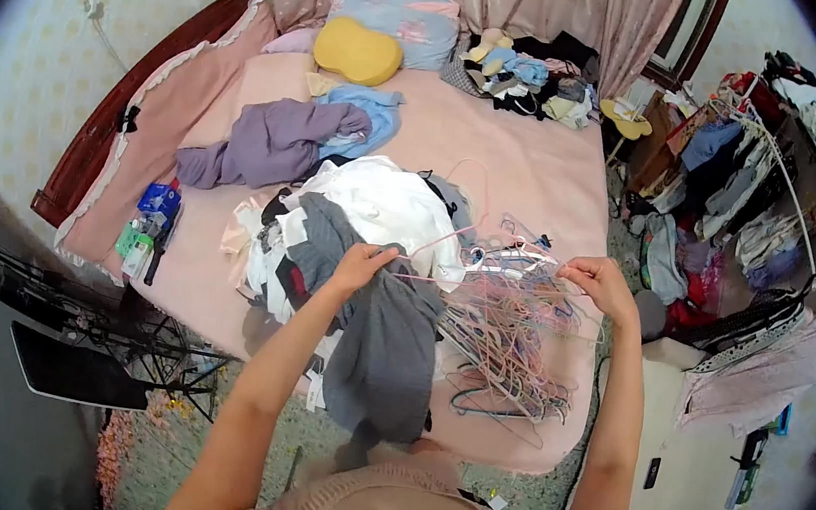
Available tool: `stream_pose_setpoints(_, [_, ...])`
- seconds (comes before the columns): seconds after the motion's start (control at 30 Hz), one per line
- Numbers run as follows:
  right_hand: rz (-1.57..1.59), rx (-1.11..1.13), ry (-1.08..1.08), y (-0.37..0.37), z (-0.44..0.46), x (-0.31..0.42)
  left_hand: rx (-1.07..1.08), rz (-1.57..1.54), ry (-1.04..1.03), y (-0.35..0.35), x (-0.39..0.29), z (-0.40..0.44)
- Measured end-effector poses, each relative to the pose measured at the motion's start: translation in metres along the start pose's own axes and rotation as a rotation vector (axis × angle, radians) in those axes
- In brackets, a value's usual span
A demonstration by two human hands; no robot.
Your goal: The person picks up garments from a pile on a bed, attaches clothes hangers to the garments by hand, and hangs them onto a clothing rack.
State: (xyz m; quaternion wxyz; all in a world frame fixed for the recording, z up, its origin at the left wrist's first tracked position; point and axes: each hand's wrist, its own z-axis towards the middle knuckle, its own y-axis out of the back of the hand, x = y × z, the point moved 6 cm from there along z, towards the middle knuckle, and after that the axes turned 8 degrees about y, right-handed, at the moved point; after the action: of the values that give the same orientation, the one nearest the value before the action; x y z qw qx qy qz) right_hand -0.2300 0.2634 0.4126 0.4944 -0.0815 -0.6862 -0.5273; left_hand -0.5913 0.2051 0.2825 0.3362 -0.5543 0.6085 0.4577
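Note:
My left hand (363, 265) is closed on a dark grey garment (381, 363), which hangs down past the bed's front edge. It also meets the left end of a pink wire hanger (451, 231), whose hook points away from me. My right hand (598, 283) pinches the hanger's right end, over the hanger pile. Below and between my hands lies a tangled heap of pink, blue and grey hangers (509, 342). Left of it, a white garment (384, 197) tops a mound of clothes.
The pink-covered bed (529, 168) holds a purple garment (270, 144), a yellow cushion (358, 51) and another clothes pile (539, 74). A loaded clothes rack (785, 167) stands at the right, beyond a pale cabinet (645, 423). A black flat panel on a stand (73, 368) is at the left.

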Motion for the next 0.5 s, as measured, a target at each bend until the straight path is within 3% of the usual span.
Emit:
stream_pose_setpoints(0.1, [-0.166, -0.056, 0.027, -0.009, 0.009, 0.027, -0.051, 0.249, -0.189, 0.01, -0.023, -0.021])
stream_pose_setpoints(0.17, [-0.268, -0.129, 0.22, -0.025, 0.018, 0.052, -0.05, 0.291, -0.206, 0.01, -0.038, -0.033])
stream_pose_setpoints(0.23, [-0.287, -0.126, 0.192, -0.042, 0.025, 0.069, -0.017, 0.214, -0.291, 0.012, -0.051, -0.04])
stream_pose_setpoints(0.3, [-0.342, -0.304, 0.247, -0.044, 0.031, 0.079, 0.008, 0.04, -0.313, 0.019, -0.052, -0.038])
stream_pose_setpoints(0.37, [-0.523, -0.333, 0.373, -0.058, 0.035, 0.098, 0.039, -0.059, -0.28, 0.029, -0.056, -0.035])
stream_pose_setpoints(0.43, [-0.619, -0.856, 0.48, -0.07, 0.022, 0.132, -0.026, -0.021, -0.298, 0.037, -0.073, -0.043])
stream_pose_setpoints(0.5, [-0.362, -0.622, 0.652, -0.126, 0.026, 0.146, 0.012, -0.192, -0.33, 0.039, -0.09, -0.052])
